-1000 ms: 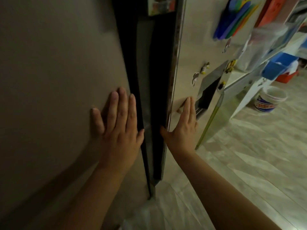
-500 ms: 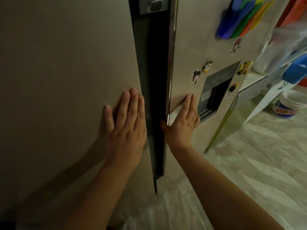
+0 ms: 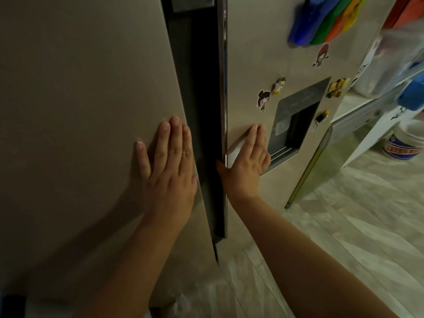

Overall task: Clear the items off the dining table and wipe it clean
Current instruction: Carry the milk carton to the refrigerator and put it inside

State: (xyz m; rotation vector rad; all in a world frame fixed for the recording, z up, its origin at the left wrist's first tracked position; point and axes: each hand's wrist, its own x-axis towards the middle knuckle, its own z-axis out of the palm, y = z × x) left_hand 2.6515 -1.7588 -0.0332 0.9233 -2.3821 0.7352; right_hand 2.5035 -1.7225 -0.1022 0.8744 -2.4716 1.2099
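Both hands press flat on a 2-door fridge. The left hand (image 3: 168, 166) lies on the left door (image 3: 87, 111), the right hand (image 3: 246, 161) on the right door (image 3: 252, 53); a dark gap (image 3: 202, 111) separates them. Magnets (image 3: 263, 101) sit toward 1 o'clock of the right hand, a bucket (image 3: 405, 141) at 3 o'clock.

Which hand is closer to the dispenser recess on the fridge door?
The right hand. It lies flat on the same door, just left of the dispenser recess. The left hand presses the other door, across the dark gap.
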